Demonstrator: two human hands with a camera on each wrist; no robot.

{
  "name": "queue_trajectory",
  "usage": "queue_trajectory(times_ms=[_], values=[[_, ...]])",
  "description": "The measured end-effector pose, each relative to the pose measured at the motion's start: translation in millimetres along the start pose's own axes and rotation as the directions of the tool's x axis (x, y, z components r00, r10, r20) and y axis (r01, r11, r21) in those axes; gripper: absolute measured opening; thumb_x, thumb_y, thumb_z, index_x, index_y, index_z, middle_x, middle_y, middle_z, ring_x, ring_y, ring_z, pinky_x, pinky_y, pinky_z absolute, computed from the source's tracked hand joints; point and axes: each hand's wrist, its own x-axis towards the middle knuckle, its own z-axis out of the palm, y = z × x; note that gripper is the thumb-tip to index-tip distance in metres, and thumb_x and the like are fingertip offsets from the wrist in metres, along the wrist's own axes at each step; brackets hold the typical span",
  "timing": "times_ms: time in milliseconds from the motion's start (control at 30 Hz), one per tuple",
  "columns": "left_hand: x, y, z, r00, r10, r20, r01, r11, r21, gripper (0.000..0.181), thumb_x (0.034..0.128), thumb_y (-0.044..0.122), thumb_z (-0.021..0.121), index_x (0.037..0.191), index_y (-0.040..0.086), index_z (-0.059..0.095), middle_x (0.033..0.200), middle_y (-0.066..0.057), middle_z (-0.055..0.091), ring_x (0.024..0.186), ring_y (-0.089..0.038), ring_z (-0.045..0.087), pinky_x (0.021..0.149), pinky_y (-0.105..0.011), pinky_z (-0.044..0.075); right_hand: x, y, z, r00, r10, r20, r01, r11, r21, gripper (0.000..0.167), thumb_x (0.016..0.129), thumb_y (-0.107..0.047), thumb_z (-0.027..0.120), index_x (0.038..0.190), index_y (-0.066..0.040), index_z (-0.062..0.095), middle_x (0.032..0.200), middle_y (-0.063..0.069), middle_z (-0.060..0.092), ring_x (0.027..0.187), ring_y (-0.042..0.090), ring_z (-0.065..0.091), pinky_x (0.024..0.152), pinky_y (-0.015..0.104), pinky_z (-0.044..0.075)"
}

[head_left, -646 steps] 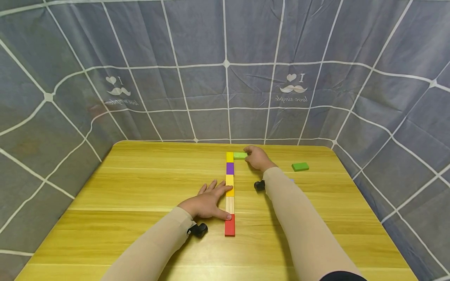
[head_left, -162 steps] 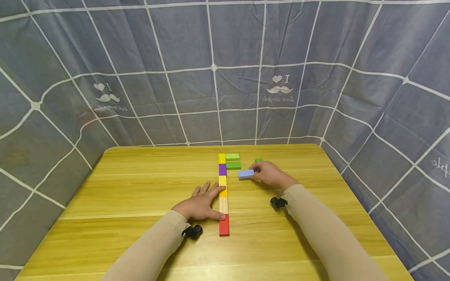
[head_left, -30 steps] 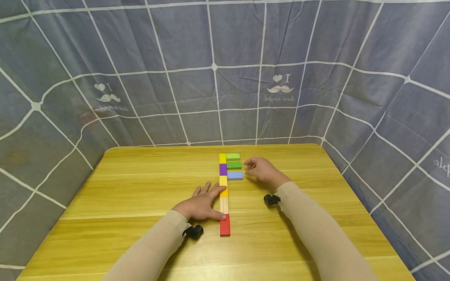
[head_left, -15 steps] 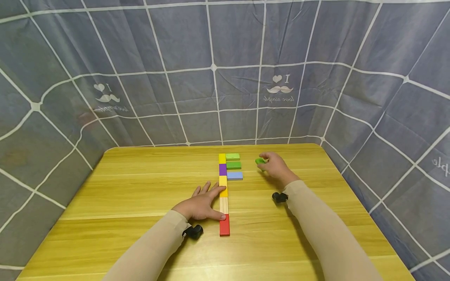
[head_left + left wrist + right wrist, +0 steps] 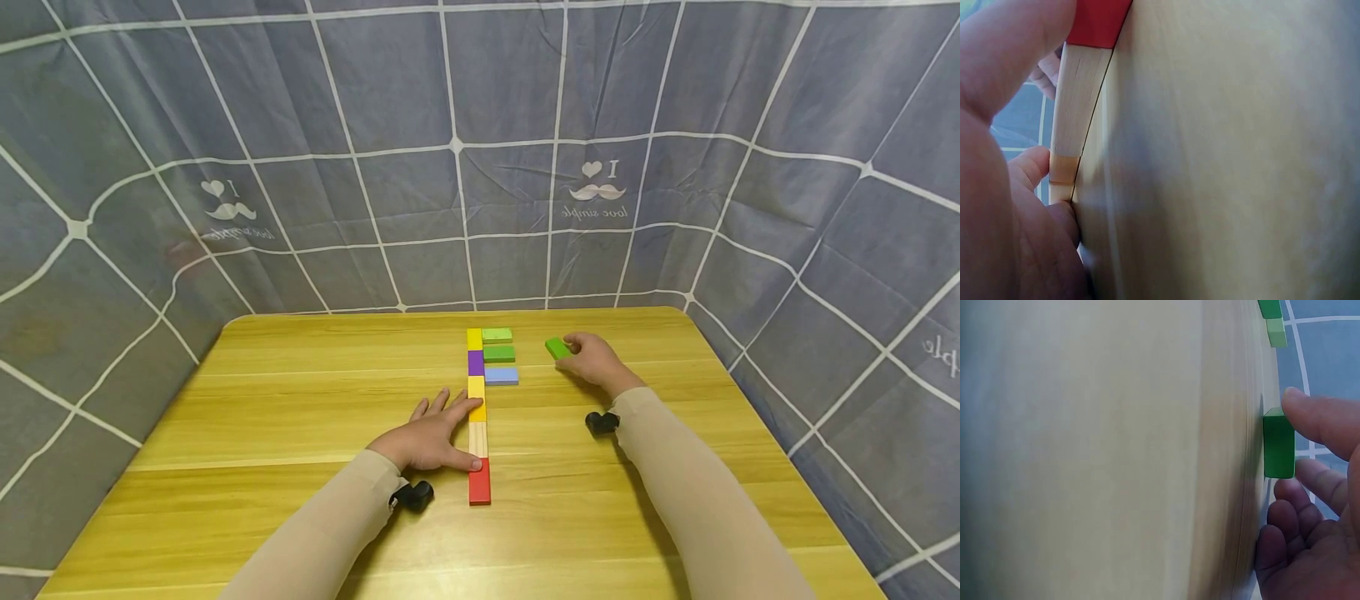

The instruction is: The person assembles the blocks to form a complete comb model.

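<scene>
My left hand [image 5: 427, 439] lies spread beside a straight column of blocks, its thumb on the red block [image 5: 480, 487] where it meets the plain wood block [image 5: 477, 439]. Its index fingertip rests on the orange block [image 5: 481, 412]. Farther up the column come a yellow block [image 5: 476, 386], a purple block [image 5: 476, 362] and another yellow block [image 5: 475, 338]. On the right, my right hand [image 5: 596, 365] pinches a green block [image 5: 557, 347] at its near end, between thumb and index finger. That block sits at an angle; the right wrist view shows its green end face [image 5: 1279, 447].
Three blocks branch rightward from the column: light green [image 5: 497, 335], darker green [image 5: 499, 354] and blue [image 5: 502, 377]. All stand on a wooden table [image 5: 300, 392]. A grey curtain [image 5: 360, 200] with white lines hangs along the table's back and sides.
Since the oldest frame, the darker green and blue blocks have joined the column's right side. In the last second my right hand left the blue block and took hold of the loose green one, turning it.
</scene>
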Motion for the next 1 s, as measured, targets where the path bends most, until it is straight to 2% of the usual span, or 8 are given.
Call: queue_trajectory(times_ms=[267,1000], values=[[-0.6,0.8,0.1,1.0,0.002,-0.004,-0.002,1.0,0.004,0.104,0.0821,0.057,0.084,0.166,0.029,0.031,0.179,-0.003,0.012,0.166,-0.033,-0.001,0.132,-0.059,-0.003,-1.7,-0.4,-1.2,1.0,0.004,0.015,-0.004,1.0,-0.005,0.066,0.096,-0.024,0.075,0.151,0.004,0.051,0.133,0.024,0.062,0.114,0.034,0.06,0.099,0.044,0.052],[1.2,-0.7,1.8,1.0,0.002,-0.013,-0.002,1.0,0.017,0.104,0.0813,0.059,0.083,0.166,0.029,0.031,0.179,-0.003,0.012,0.166,-0.033,0.0,0.132,-0.059,-0.002,-1.2,1.3,0.7,1.0,-0.009,0.016,0.009,1.0,-0.028,0.065,0.097,-0.022,0.074,0.151,0.005,0.051,0.129,0.024,0.063,0.11,0.033,0.059,0.097,0.043,0.052]])
